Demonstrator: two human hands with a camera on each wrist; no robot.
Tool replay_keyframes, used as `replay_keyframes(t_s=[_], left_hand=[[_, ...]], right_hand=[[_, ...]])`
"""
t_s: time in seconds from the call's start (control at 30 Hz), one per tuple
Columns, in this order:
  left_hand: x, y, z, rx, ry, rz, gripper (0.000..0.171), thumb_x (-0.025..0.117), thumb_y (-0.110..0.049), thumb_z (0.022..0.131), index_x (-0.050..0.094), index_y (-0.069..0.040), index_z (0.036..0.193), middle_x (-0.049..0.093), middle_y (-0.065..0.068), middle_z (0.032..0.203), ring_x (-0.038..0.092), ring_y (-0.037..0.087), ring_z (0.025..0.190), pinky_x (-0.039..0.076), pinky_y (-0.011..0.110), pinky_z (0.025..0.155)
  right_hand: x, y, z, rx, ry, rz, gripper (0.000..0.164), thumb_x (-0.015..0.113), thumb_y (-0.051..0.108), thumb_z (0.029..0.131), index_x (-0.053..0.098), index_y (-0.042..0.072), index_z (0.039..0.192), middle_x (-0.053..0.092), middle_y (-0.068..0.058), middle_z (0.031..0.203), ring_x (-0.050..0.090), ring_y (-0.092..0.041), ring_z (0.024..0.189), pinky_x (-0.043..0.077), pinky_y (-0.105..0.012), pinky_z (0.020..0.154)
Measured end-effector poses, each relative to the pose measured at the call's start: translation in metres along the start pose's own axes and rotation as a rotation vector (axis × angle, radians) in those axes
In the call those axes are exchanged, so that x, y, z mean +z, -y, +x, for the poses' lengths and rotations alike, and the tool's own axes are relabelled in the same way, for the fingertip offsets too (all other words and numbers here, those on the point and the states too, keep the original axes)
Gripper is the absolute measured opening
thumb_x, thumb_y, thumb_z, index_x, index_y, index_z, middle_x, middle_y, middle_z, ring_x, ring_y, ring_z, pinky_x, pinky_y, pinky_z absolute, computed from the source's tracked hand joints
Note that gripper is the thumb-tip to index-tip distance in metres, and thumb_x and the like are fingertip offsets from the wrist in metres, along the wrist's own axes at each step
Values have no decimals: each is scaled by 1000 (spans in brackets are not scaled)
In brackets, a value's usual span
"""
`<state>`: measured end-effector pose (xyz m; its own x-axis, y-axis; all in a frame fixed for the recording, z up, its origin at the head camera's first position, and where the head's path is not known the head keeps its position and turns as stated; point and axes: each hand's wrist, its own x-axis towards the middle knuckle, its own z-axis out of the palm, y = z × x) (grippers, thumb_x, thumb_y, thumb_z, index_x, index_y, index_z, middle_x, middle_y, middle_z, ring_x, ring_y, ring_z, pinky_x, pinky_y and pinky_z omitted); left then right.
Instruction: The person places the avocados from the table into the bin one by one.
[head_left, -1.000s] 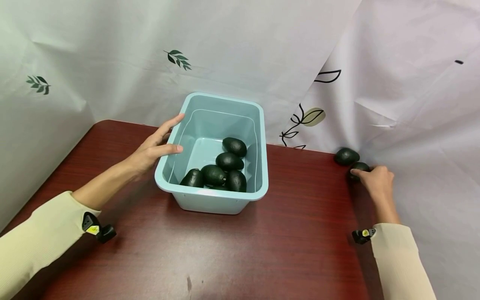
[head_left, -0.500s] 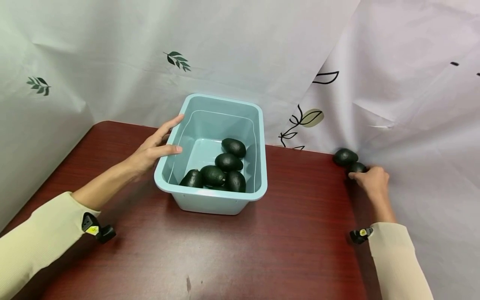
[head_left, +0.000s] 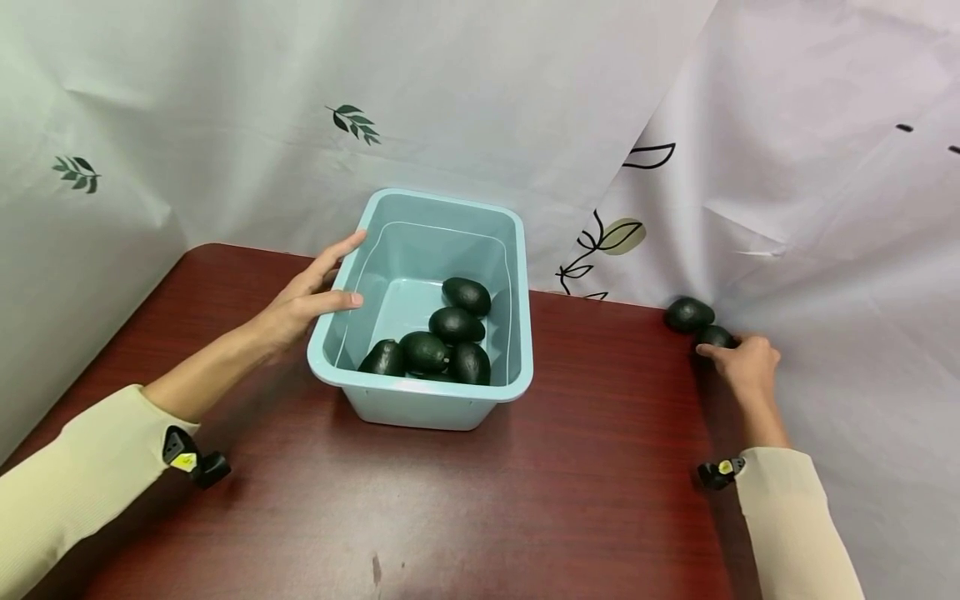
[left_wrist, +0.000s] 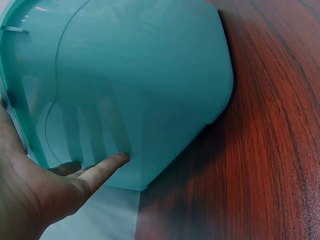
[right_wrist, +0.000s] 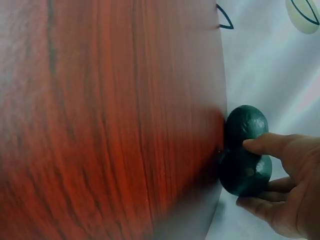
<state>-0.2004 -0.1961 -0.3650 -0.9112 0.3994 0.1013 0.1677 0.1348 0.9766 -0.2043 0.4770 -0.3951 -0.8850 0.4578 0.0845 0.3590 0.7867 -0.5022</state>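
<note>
A light blue plastic bin (head_left: 420, 402) stands on the table with several dark green avocados (head_left: 457, 325) on its floor. My left hand (head_left: 303, 296) holds the bin's left side, thumb over the rim; in the left wrist view its other fingers (left_wrist: 107, 167) lie against the outer wall. At the far right corner two more avocados touch each other. My right hand (head_left: 750, 362) grips the nearer avocado (head_left: 714, 337), thumb on one side and fingers on the other, as the right wrist view shows. The farther avocado (head_left: 688, 314) lies just behind it, against the curtain.
The dark red wooden table (head_left: 600, 467) ends at a white leaf-printed curtain (head_left: 480, 100) at the back and along the right side. Each sleeve bears a small black device (head_left: 197, 457).
My right thumb has shifted slightly lower on the nearer avocado, which stays in the corner. The left hand and the bin look unmoved; the head view has shifted a little.
</note>
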Motion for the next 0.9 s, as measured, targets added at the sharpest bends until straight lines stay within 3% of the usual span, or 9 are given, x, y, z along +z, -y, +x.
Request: replay_keyframes(t_s=[0.27, 0.47, 0.7, 0.9], left_hand=[[0, 0, -1, 7, 2, 2, 90, 59, -15, 108, 16, -39, 183, 33, 16, 177, 48, 23, 143, 58, 28, 96], [0, 0, 0, 9, 6, 5, 90, 59, -15, 108, 16, -39, 183, 33, 16, 177, 48, 24, 144, 58, 28, 96], [1, 0, 0, 2, 1, -3, 91, 60, -14, 107, 16, -38, 183, 35, 18, 174, 49, 25, 142, 59, 29, 95], [1, 0, 1, 0, -5, -1, 91, 60, -15, 106, 16, -40, 183, 35, 17, 174, 49, 25, 143, 59, 29, 95]], right_hand=[[-2, 1, 2, 20, 5, 23, 67, 79, 33, 99, 67, -11, 148, 58, -44, 153, 37, -63, 150, 40, -66, 124], [-4, 6, 2, 16, -19, 26, 63, 77, 38, 99, 71, -9, 141, 62, -42, 147, 39, -60, 147, 43, -65, 116], [-11, 16, 1, 18, -14, 35, 75, 74, 39, 100, 61, -11, 154, 57, -41, 157, 36, -60, 152, 41, -65, 120], [-16, 27, -2, 11, -17, 44, 71, 72, 43, 102, 65, -9, 150, 61, -40, 152, 36, -59, 152, 42, -64, 116]])
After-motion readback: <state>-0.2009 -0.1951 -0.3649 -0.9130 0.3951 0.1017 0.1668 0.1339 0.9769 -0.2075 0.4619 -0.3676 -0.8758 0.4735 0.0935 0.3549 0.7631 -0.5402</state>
